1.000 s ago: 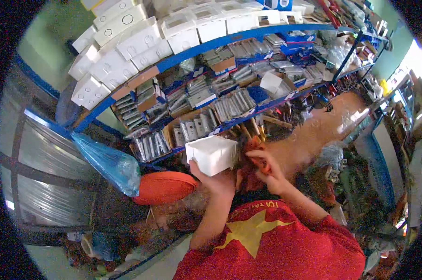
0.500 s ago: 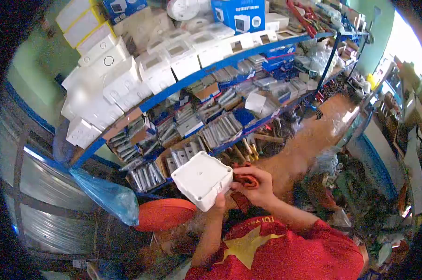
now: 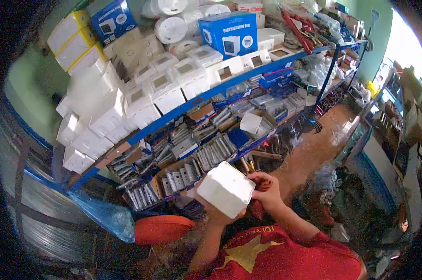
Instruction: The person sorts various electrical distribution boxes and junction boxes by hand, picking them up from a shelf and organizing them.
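A white square plastic junction box [image 3: 226, 189] is in my left hand [image 3: 214, 213], tilted with a broad flat face toward me. My left fingers wrap round its left and lower sides. My right hand [image 3: 269, 195] is closed on a bunched red cloth [image 3: 264, 184] at the box's right edge. Part of the cloth hangs below that hand. The box hides some of my left fingers, and the side facing away from me is out of sight.
Ahead stands a blue-edged shelf [image 3: 199, 97] with white boxes on top and several cartons of packaged metal parts below. A blue distribution box carton [image 3: 227, 37] sits on it. A red round basin [image 3: 164, 228] and blue plastic bag [image 3: 103, 214] are at lower left. Clutter lines the right.
The box has turned in my left hand and moved right in the view. My right hand and the cloth have shifted right too. The camera view has tilted slightly upward.
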A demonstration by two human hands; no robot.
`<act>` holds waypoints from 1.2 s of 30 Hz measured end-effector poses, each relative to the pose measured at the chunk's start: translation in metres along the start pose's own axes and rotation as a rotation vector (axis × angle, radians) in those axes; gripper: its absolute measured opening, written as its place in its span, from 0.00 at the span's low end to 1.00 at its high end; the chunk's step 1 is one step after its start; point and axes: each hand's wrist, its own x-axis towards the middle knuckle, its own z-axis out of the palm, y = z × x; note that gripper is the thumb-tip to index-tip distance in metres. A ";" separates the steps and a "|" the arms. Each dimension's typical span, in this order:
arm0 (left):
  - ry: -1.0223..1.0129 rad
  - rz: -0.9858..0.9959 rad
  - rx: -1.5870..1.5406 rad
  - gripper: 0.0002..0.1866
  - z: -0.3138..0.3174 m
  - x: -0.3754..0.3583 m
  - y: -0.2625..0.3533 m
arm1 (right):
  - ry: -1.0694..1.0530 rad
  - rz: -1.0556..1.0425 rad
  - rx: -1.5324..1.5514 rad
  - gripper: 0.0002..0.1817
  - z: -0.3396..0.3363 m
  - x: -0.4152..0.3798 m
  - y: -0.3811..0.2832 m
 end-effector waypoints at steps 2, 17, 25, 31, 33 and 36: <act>0.227 -0.011 -0.197 0.63 0.021 0.014 -0.004 | 0.095 0.002 -0.012 0.24 -0.016 0.009 0.012; -0.234 -0.022 0.225 0.60 0.076 0.158 0.035 | 0.073 -0.021 -0.037 0.37 -0.106 0.108 -0.049; 0.056 -0.421 -0.695 0.51 0.124 0.146 -0.005 | 0.125 0.186 -0.028 0.22 -0.150 0.121 -0.029; 0.153 -0.655 -0.856 0.39 0.148 0.121 -0.029 | 0.239 -0.100 -0.356 0.09 -0.180 0.142 -0.051; 0.124 -0.595 -0.708 0.39 0.147 0.127 -0.023 | 0.241 -0.206 -0.104 0.15 -0.186 0.146 -0.070; 0.026 -0.468 -0.519 0.38 0.149 0.138 -0.008 | 0.020 -0.277 0.045 0.25 -0.166 0.149 -0.060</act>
